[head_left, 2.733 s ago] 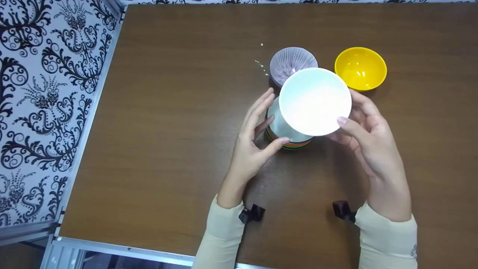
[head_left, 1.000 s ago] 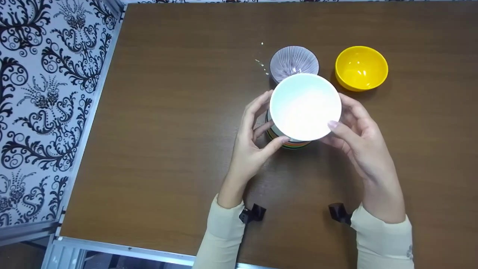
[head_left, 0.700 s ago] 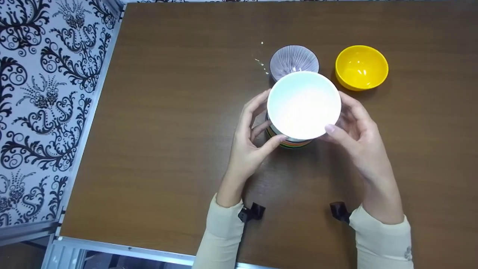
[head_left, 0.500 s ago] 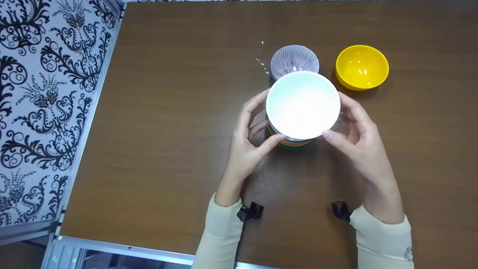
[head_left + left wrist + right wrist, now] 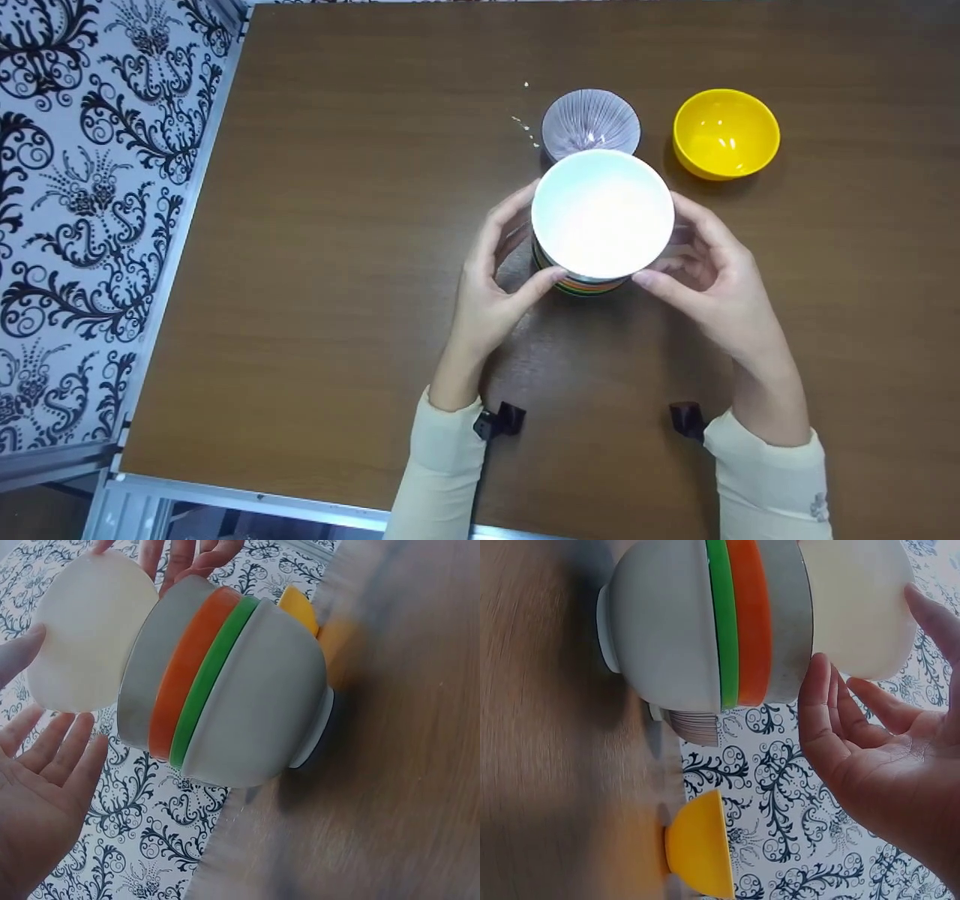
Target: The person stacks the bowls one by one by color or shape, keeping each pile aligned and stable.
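Note:
A white bowl (image 5: 603, 214) is held between both hands over the mouth of a bowl stack. My left hand (image 5: 491, 285) grips its left side, thumb at the near rim and fingers round the far side. My right hand (image 5: 716, 281) holds the right side, its thumb also at the near rim. In the left wrist view the stack shows a pale outer bowl (image 5: 259, 694), then a green bowl (image 5: 216, 679), an orange bowl (image 5: 187, 675) and a grey bowl (image 5: 154, 667) at the top. Whether the white bowl touches the grey one is unclear.
Behind the stack stands a lilac ribbed bowl (image 5: 591, 120), partly hidden by the white bowl. A yellow bowl (image 5: 726, 135) stands at the back right. Small white crumbs (image 5: 525, 129) lie left of the lilac bowl on the brown table (image 5: 337, 262).
The right hand has brought the white bowl left, from beside the left hand to over the stack. The left hand, earlier apart from it, now grips its rim. The other bowls stay put.

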A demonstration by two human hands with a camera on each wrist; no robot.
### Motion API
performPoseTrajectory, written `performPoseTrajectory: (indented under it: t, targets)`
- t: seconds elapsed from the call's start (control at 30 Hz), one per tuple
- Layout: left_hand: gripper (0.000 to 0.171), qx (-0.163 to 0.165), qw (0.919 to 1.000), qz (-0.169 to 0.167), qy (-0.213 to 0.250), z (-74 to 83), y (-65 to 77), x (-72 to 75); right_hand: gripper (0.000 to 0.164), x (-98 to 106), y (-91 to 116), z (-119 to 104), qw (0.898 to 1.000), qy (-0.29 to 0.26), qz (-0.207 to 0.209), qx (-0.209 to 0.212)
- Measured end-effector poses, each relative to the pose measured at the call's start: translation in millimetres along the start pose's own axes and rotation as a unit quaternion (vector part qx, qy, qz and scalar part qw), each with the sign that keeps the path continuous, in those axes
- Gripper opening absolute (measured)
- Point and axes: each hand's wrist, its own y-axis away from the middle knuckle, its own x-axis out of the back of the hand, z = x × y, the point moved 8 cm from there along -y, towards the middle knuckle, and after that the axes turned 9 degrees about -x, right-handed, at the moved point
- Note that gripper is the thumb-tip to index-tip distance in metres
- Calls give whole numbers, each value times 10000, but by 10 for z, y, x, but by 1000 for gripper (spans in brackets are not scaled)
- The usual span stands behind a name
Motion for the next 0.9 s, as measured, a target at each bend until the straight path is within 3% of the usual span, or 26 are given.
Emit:
performPoseTrajectory:
  t: [0.43,0.9]
  targets:
    - [74,208,9974,-155,-673,-86,48,6,73,30,2,38,9992,343,185,-72]
    - [72,365,9952,-244,-872,-174,95,-18,74,44,-1,101,9963,778,304,-199]
